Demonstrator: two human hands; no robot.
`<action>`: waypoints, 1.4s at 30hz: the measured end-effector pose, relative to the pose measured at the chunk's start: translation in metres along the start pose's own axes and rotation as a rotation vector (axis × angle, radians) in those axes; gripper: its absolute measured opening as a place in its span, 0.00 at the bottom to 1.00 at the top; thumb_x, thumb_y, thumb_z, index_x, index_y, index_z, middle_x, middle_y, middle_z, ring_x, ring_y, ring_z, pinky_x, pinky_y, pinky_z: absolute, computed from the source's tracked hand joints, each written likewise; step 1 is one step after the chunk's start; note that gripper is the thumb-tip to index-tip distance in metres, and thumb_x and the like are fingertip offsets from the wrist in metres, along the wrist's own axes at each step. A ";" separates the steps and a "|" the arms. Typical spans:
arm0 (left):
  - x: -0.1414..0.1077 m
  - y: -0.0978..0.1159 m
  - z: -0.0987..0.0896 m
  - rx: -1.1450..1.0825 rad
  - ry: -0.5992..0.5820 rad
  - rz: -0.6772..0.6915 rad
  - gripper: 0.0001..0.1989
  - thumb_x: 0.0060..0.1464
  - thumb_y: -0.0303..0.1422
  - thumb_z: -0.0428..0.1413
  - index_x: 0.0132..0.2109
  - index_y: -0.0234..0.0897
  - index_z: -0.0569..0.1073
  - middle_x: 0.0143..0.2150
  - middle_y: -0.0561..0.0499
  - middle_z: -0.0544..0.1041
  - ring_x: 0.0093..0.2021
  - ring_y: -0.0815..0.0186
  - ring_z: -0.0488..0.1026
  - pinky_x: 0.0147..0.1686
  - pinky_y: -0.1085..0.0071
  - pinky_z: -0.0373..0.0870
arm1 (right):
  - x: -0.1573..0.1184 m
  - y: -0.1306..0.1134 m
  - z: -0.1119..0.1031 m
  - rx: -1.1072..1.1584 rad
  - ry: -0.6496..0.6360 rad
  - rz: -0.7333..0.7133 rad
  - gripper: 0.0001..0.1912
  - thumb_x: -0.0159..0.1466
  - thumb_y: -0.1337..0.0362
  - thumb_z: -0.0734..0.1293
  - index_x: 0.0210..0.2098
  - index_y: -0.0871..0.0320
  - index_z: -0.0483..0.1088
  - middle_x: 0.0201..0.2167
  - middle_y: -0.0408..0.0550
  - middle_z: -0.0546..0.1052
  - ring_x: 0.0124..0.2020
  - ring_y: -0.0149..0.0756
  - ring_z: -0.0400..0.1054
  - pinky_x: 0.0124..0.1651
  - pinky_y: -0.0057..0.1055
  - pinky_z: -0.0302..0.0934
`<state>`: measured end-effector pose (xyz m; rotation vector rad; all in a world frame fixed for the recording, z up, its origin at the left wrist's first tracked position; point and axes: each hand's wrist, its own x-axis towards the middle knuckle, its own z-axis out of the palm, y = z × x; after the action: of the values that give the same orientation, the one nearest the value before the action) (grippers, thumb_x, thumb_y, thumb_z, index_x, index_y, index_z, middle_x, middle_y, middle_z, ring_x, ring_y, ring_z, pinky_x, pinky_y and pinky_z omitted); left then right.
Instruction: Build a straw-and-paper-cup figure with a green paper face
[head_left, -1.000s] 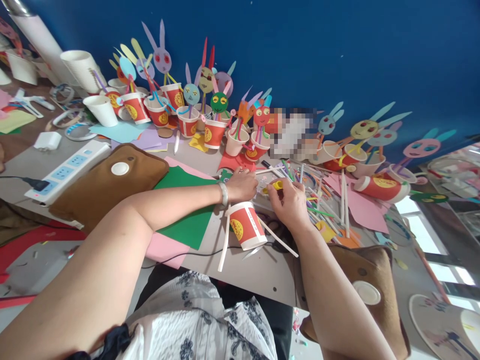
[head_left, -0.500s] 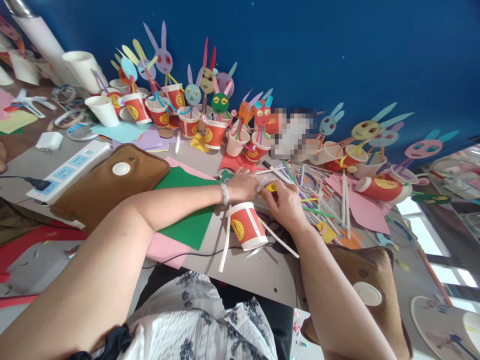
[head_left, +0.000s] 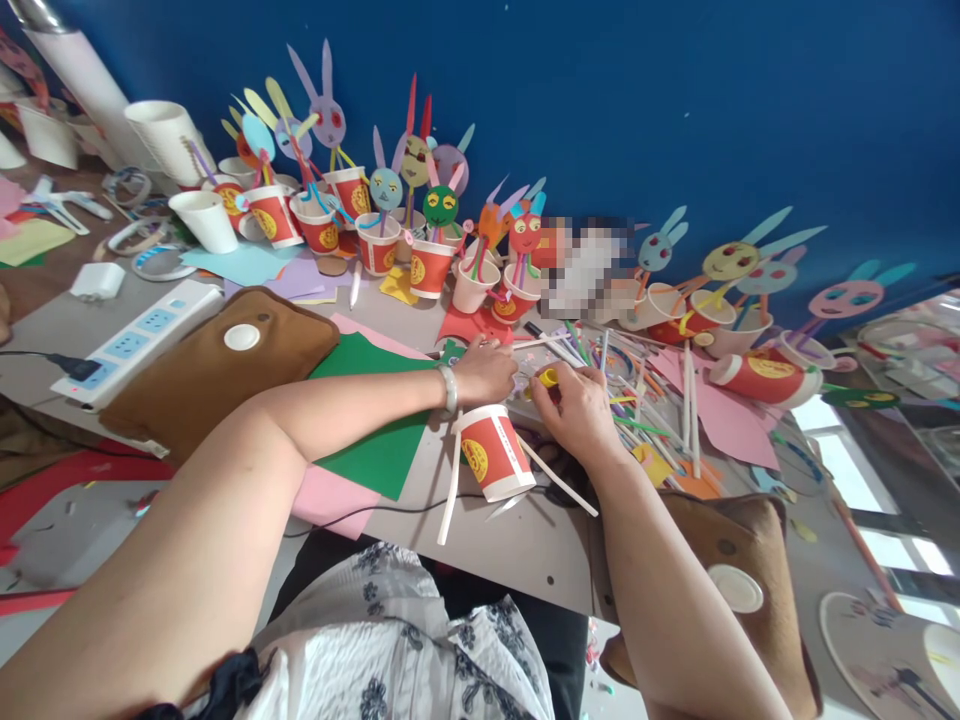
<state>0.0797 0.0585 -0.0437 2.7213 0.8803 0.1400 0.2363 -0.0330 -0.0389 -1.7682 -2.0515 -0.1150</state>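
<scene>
My left hand [head_left: 486,373] rests over the table, its fingers bent and closed; what they hold, if anything, is hidden. A small green cut piece [head_left: 452,352] lies beside its knuckles. In my right hand [head_left: 576,405] a small bright yellow object [head_left: 550,379] is pinched between thumb and fingers; its kind is not clear. Just below my hands a red and white paper cup [head_left: 495,455] leans at a tilt. White sticks [head_left: 450,490] poke out from both its sides.
Paper cups with rabbit-faced figures [head_left: 439,205] line the blue wall. Loose coloured sticks [head_left: 637,400] are heaped right of my hands. Green paper [head_left: 375,430] lies under my left forearm. Brown cushion-like pieces [head_left: 225,350] lie at both sides; a power strip [head_left: 142,340] stands far left.
My right hand has shifted slightly to the right with the yellow object, away from my left hand. The left hand and the cup stay where they were.
</scene>
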 end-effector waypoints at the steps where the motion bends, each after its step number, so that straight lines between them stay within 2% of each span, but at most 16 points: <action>1: 0.000 0.000 0.000 0.005 0.000 -0.002 0.17 0.62 0.29 0.46 0.45 0.32 0.80 0.55 0.38 0.77 0.60 0.48 0.69 0.63 0.47 0.57 | 0.000 0.000 0.000 0.000 0.011 0.005 0.11 0.69 0.57 0.59 0.34 0.54 0.66 0.24 0.47 0.75 0.28 0.41 0.67 0.51 0.41 0.57; 7: 0.000 0.001 -0.001 0.010 0.000 -0.006 0.17 0.63 0.29 0.47 0.45 0.32 0.81 0.55 0.38 0.77 0.60 0.48 0.70 0.64 0.47 0.57 | 0.000 0.000 -0.001 0.033 -0.045 -0.020 0.11 0.68 0.56 0.60 0.35 0.55 0.68 0.21 0.45 0.74 0.27 0.40 0.66 0.50 0.42 0.57; 9: 0.000 0.001 -0.001 0.015 0.005 -0.008 0.17 0.62 0.28 0.47 0.45 0.32 0.81 0.54 0.37 0.77 0.59 0.49 0.70 0.63 0.48 0.58 | 0.000 0.001 -0.003 0.017 -0.025 0.000 0.11 0.67 0.56 0.61 0.33 0.55 0.68 0.21 0.45 0.74 0.26 0.39 0.66 0.51 0.42 0.58; 11: 0.000 0.000 0.001 0.017 0.019 -0.010 0.17 0.62 0.28 0.47 0.44 0.31 0.81 0.53 0.36 0.77 0.58 0.49 0.71 0.62 0.48 0.59 | -0.001 0.001 -0.008 0.021 0.066 0.063 0.11 0.67 0.56 0.61 0.32 0.55 0.68 0.19 0.43 0.72 0.25 0.38 0.64 0.50 0.42 0.59; 14: 0.002 -0.003 0.005 0.028 0.051 0.002 0.16 0.60 0.27 0.48 0.41 0.32 0.81 0.51 0.36 0.79 0.55 0.49 0.73 0.60 0.47 0.61 | -0.002 -0.001 -0.015 0.089 0.303 0.212 0.14 0.67 0.53 0.62 0.34 0.56 0.70 0.21 0.43 0.71 0.25 0.37 0.64 0.44 0.40 0.62; 18: 0.003 -0.007 0.004 -0.013 0.058 0.013 0.14 0.59 0.26 0.49 0.38 0.33 0.80 0.46 0.38 0.81 0.50 0.51 0.75 0.60 0.49 0.60 | 0.002 -0.001 -0.020 0.420 0.575 0.406 0.14 0.65 0.51 0.64 0.36 0.56 0.69 0.26 0.45 0.75 0.25 0.36 0.68 0.31 0.35 0.62; 22: 0.000 -0.006 -0.013 -0.133 0.067 -0.013 0.13 0.59 0.28 0.48 0.33 0.35 0.77 0.38 0.44 0.82 0.43 0.57 0.76 0.58 0.55 0.61 | 0.009 0.008 -0.021 0.854 0.660 0.560 0.13 0.59 0.53 0.69 0.34 0.53 0.64 0.28 0.43 0.75 0.24 0.33 0.69 0.26 0.31 0.60; 26: -0.006 0.003 -0.041 -0.309 0.195 0.014 0.14 0.60 0.31 0.50 0.27 0.37 0.72 0.29 0.49 0.78 0.35 0.61 0.73 0.52 0.60 0.63 | 0.012 0.019 -0.020 1.051 0.704 0.608 0.18 0.54 0.54 0.74 0.33 0.53 0.62 0.30 0.43 0.76 0.28 0.33 0.72 0.30 0.30 0.65; 28: -0.007 0.008 -0.056 -0.374 0.236 0.013 0.15 0.59 0.30 0.51 0.24 0.37 0.69 0.25 0.51 0.74 0.31 0.64 0.70 0.46 0.64 0.64 | 0.012 0.022 -0.019 1.049 0.680 0.599 0.21 0.52 0.53 0.75 0.35 0.53 0.62 0.30 0.42 0.76 0.30 0.34 0.74 0.32 0.31 0.67; 30: -0.007 0.013 -0.069 -0.412 0.244 -0.004 0.15 0.58 0.29 0.52 0.22 0.37 0.66 0.22 0.52 0.70 0.28 0.66 0.67 0.40 0.66 0.63 | 0.010 0.021 -0.016 1.020 0.582 0.558 0.22 0.52 0.53 0.76 0.37 0.54 0.64 0.31 0.43 0.77 0.32 0.35 0.75 0.35 0.33 0.70; 33: -0.011 0.014 -0.083 -0.467 0.257 -0.021 0.15 0.57 0.28 0.53 0.22 0.36 0.66 0.21 0.54 0.67 0.27 0.67 0.65 0.36 0.68 0.60 | 0.006 0.018 -0.013 0.905 0.380 0.463 0.20 0.53 0.54 0.74 0.41 0.56 0.70 0.37 0.49 0.80 0.39 0.41 0.77 0.43 0.39 0.71; 35: -0.017 0.012 -0.086 -0.526 0.288 -0.033 0.15 0.58 0.29 0.52 0.23 0.36 0.65 0.22 0.54 0.67 0.27 0.68 0.65 0.34 0.69 0.59 | 0.004 0.016 -0.012 0.780 0.320 0.411 0.19 0.55 0.55 0.72 0.43 0.58 0.72 0.41 0.54 0.82 0.45 0.45 0.78 0.50 0.44 0.70; 37: -0.026 0.008 -0.083 -0.595 0.320 -0.068 0.16 0.58 0.30 0.51 0.22 0.37 0.63 0.21 0.54 0.66 0.26 0.68 0.64 0.31 0.70 0.58 | 0.004 0.015 -0.014 0.685 0.359 0.384 0.18 0.56 0.57 0.70 0.44 0.58 0.74 0.44 0.56 0.82 0.48 0.47 0.77 0.55 0.46 0.68; 40: -0.041 -0.002 -0.072 -0.710 0.374 -0.152 0.15 0.56 0.31 0.53 0.22 0.37 0.64 0.21 0.55 0.67 0.26 0.69 0.63 0.30 0.70 0.58 | 0.004 0.017 -0.019 0.671 0.467 0.360 0.18 0.58 0.57 0.69 0.46 0.59 0.75 0.46 0.57 0.83 0.49 0.47 0.78 0.56 0.45 0.68; 42: -0.049 -0.009 -0.063 -0.774 0.451 -0.191 0.13 0.55 0.32 0.53 0.23 0.38 0.65 0.22 0.54 0.68 0.27 0.68 0.65 0.30 0.71 0.59 | 0.004 0.020 -0.021 0.712 0.445 0.353 0.19 0.58 0.57 0.70 0.46 0.59 0.75 0.46 0.56 0.83 0.49 0.46 0.78 0.54 0.43 0.69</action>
<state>0.0243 0.0511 0.0136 1.8946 0.9353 0.8777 0.2604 -0.0325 -0.0221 -1.4412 -1.2262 0.2730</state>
